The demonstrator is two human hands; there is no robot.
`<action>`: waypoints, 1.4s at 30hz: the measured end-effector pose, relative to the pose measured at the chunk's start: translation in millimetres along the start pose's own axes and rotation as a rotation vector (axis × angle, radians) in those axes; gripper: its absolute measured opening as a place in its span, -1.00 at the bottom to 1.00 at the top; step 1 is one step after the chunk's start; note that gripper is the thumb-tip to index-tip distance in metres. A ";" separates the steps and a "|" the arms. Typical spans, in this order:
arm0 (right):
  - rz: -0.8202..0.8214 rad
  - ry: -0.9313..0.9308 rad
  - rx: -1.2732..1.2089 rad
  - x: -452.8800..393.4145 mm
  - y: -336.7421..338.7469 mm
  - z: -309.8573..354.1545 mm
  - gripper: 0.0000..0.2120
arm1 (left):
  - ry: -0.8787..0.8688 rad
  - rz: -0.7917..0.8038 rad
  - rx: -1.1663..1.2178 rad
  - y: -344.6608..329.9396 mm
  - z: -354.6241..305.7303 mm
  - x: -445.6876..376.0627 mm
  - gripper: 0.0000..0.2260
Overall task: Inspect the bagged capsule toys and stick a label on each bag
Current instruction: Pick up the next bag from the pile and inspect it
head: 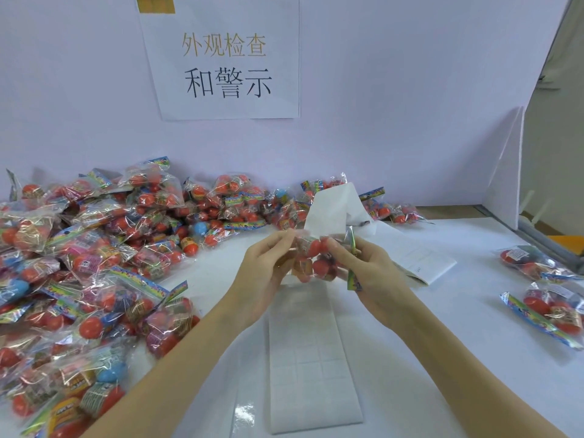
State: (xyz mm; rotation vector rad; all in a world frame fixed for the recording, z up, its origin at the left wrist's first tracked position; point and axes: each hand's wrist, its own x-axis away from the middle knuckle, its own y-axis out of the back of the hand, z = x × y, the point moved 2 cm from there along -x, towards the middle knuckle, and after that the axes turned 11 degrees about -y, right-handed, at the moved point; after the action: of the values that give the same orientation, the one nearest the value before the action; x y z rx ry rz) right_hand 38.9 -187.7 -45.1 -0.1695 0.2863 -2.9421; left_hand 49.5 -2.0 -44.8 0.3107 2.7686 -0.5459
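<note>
Holding one bag of capsule toys (316,260) up between both hands over the label sheet (311,358): left hand (268,263) pinching one edge, right hand (357,263) gripping the header side, presumably for inspection. Unlabelled pile (94,263) left, two bags (550,286) set apart right. White table (458,327); white wall with paper sign (221,58).

Two hands, the left hand (268,263) and the right hand (363,267), hold one bag (316,257) of red balls. Two more bags, one bag (534,259) near the back and one bag (550,314) near the front, lie on the right. On the left is a big pile (94,263), too many bags to count. One long sheet (309,358) of labels lies in the middle. One sign (221,58) hangs on the wall.
</note>
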 end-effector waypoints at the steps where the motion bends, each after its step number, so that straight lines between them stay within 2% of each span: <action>1: -0.014 0.018 -0.004 0.4 -0.9 0.5 -0.59 | -0.002 0.008 -0.012 -0.9 -0.3 1.3 -0.67; 3: -0.045 0.039 0.025 1.6 -2.8 1.6 -0.59 | -0.030 -0.018 -0.139 -1.1 0.5 2.3 -0.65; 5: -0.058 0.049 0.039 1.8 -3.2 0.8 -0.59 | -0.069 -0.059 -0.261 0.4 3.6 2.4 -0.75; 7: -0.063 0.052 0.018 1.6 -3.5 1.2 -0.61 | -0.097 -0.065 -0.281 0.8 4.2 2.3 -0.86; 10: -0.135 0.057 0.010 0.0 -1.5 2.0 -0.61 | -0.096 -0.053 -0.280 1.0 1.2 2.3 -0.88; 12: -0.172 0.061 -0.012 -0.4 1.0 3.7 -0.60 | -0.065 -0.054 -0.231 -0.5 -1.4 2.2 -0.82; 14: -0.173 0.058 -0.050 -0.7 3.2 5.4 -0.57 | -0.015 -0.064 -0.128 -1.9 -5.2 1.7 -0.75; 19: -0.160 0.061 -0.102 0.7 3.7 8.5 -0.67 | 0.130 -0.090 0.063 -2.8 -8.7 -1.6 -0.81; 23: -0.215 0.072 -0.011 3.3 5.4 9.2 -0.63 | 0.109 -0.148 0.017 -2.1 -8.4 -1.2 -0.79; 28: -0.340 0.128 0.023 4.2 3.0 9.7 -0.67 | 0.056 -0.144 -0.068 -6.5 -9.1 -0.7 -0.75; 31: -0.286 0.077 0.041 2.8 4.8 8.7 -0.68 | 0.047 -0.185 -0.137 -6.5 -7.7 0.1 -0.83; 34: -0.120 -0.089 -0.028 2.7 5.8 7.6 -0.63 | 0.002 -0.261 -0.175 1.4 -7.6 -0.9 -0.82; 36: -0.023 -0.087 0.044 3.1 2.7 5.9 -0.63 | -0.028 -0.280 -0.145 6.8 -10.3 -3.4 -0.84; 39: -0.009 -0.020 0.079 3.2 2.7 4.8 -0.69 | -0.022 -0.203 -0.027 7.1 -15.5 -5.9 -0.90; 42: 0.010 -0.032 0.109 3.2 6.9 8.1 -0.74 | 0.047 -0.053 -0.056 3.3 -16.7 -5.4 -0.68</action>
State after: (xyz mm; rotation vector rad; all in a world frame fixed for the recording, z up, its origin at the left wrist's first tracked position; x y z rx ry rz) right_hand 38.0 -196.4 -38.3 -0.1992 0.1220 -2.9325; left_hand 51.3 6.8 -29.3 0.2409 2.8385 -0.4789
